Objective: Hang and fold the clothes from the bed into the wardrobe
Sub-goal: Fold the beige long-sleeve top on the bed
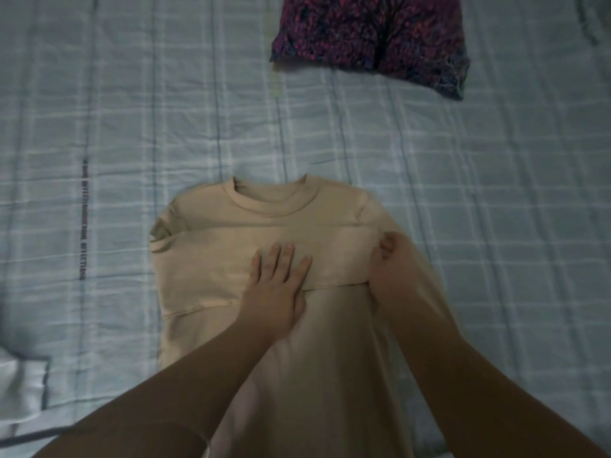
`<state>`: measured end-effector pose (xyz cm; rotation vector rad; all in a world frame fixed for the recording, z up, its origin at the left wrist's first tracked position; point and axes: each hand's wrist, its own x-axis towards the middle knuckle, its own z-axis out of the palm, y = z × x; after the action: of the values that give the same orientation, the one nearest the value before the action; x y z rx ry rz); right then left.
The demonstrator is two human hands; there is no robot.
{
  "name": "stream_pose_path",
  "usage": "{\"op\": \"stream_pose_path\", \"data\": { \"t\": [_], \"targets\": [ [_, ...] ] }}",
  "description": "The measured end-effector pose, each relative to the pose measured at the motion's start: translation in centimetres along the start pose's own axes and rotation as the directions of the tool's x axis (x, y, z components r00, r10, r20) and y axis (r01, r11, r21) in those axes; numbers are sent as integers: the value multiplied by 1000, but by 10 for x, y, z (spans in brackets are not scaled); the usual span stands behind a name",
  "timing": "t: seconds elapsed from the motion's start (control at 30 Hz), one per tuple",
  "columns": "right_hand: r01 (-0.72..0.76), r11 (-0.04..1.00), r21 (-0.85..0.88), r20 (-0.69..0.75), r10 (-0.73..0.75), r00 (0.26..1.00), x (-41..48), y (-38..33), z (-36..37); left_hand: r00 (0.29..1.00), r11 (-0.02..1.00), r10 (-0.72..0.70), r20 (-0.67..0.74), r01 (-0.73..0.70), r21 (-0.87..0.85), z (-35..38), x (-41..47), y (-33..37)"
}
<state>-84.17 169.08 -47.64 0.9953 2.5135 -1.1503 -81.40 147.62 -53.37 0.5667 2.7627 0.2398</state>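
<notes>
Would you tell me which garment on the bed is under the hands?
The plain beige crew-neck top, sleeve folded across its chest; the purple patterned garment lies farther away, untouched.

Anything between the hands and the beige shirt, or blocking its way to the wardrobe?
Nothing visible: the left hand lies flat on the shirt, the right hand grips its folded edge. The wardrobe is out of view, so that path can't be judged.

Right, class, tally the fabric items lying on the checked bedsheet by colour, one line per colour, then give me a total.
Beige: 1, the beige top
Purple-pink: 1, the patterned garment
White: 1, the white cloth, partly out of frame
Total: 3
</notes>
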Motion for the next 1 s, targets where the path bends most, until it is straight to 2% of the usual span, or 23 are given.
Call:
{"op": "stream_pose_path", "data": {
  "t": [0.03,0.07,0.13,0.2,0.27,0.33,0.43,0.5,0.53,0.6,0.7,0.83,0.93,1.0],
  "targets": [
    [76,996,-52,-56,-79,995,-4,2,3,1000,1000,3,0,-3,6,1,0,1],
    [206,967,-150,-72,-219,973,-8,5,7,1000,1000,3,4,-3,10,2,0,2],
    [463,799,-383,72,-474,878,-14,16,17,1000,1000,-4,9,3,12,6,0,2],
    [579,633,-514,286,-510,811,-17,30,27,1000,1000,-6,6,5,12,8,0,2],
    [582,558,-591,372,-451,811,-18,41,34,1000,1000,0,3,0,17,9,1,2],
    [591,547,-593,369,-467,803,-15,47,36,1000,1000,-6,-3,6,15,5,1,4],
    [604,672,-428,277,-539,796,-17,42,23,999,999,-33,-28,33,-7,-8,5,13],
    [557,770,-312,131,-545,828,-24,39,-1,999,999,-5,-41,3,-43,-19,11,25],
    [497,830,-253,59,-500,864,-26,45,-15,999,997,30,-34,-32,-69,-25,15,32],
    [317,933,-170,-56,-331,942,-33,70,-47,991,982,136,-13,-137,-128,-35,27,54],
    [96,979,-181,-183,-130,975,-43,130,-87,962,932,272,-26,-271,-241,-49,45,100],
    [-199,944,-264,-155,162,975,-67,202,-123,915,872,404,-15,-390,-297,-49,72,162],
    [-257,923,-288,-62,249,966,-77,232,-140,876,853,470,106,-420,-309,-40,104,199],
    [-275,914,-297,-7,286,958,-78,242,-149,843,866,490,220,-443,-231,-30,126,216]
  ]
}}
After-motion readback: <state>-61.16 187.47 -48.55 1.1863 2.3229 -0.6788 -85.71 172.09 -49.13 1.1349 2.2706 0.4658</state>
